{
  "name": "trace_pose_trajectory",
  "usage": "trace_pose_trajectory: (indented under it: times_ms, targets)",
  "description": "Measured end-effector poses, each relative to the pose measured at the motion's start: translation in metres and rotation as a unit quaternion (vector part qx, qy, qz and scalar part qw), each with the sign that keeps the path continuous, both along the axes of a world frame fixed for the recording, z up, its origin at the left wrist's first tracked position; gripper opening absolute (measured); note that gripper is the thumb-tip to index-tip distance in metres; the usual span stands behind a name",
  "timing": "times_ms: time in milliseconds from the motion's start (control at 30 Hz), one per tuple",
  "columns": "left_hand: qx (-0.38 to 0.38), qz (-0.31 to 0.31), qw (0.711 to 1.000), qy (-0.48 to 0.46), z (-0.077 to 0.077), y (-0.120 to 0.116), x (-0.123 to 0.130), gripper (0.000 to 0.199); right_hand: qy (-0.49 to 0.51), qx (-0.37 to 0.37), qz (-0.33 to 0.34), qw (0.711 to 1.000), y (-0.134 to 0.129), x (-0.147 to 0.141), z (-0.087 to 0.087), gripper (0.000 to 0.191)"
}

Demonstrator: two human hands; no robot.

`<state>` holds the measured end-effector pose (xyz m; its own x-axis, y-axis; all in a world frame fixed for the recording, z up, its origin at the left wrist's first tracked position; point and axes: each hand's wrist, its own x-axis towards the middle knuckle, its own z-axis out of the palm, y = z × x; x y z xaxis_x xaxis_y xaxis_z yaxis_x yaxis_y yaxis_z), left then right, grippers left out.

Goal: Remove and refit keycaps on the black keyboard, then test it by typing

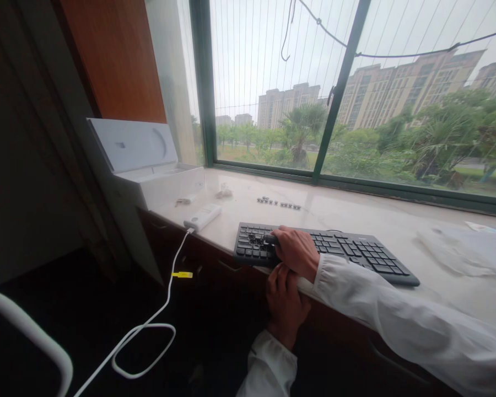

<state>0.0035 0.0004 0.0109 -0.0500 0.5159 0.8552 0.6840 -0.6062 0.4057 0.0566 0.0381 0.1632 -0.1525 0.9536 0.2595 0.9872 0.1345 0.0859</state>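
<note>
So the black keyboard (326, 251) sat near the front edge of the pale stone windowsill (355, 212), long axis running left-right along it. The right hand (296, 251) lay on its left half, fingers curled down over a patch of keys with caps missing, pinching what looked like one keycap. The left hand (285, 300) was just below, fingers loosely bent against the keyboard's front edge, holding nothing I could make out.

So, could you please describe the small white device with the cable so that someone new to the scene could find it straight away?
Start at the pale stone windowsill under the big window and go to its left end, near the open white box. The white device lies at the sill's front edge, left of the black keyboard. It alone has a white cable hanging off the edge.
</note>
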Motion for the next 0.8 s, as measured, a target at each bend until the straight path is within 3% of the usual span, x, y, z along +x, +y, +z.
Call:
trace_pose_trajectory:
  times_ms: [800]
  targets:
    - [-0.012,-0.006,1.000,-0.015,0.0005,-0.0003,0.0013,0.031,0.023,-0.010,0.011,1.000,0.0075,0.0035,-0.0017,0.017]
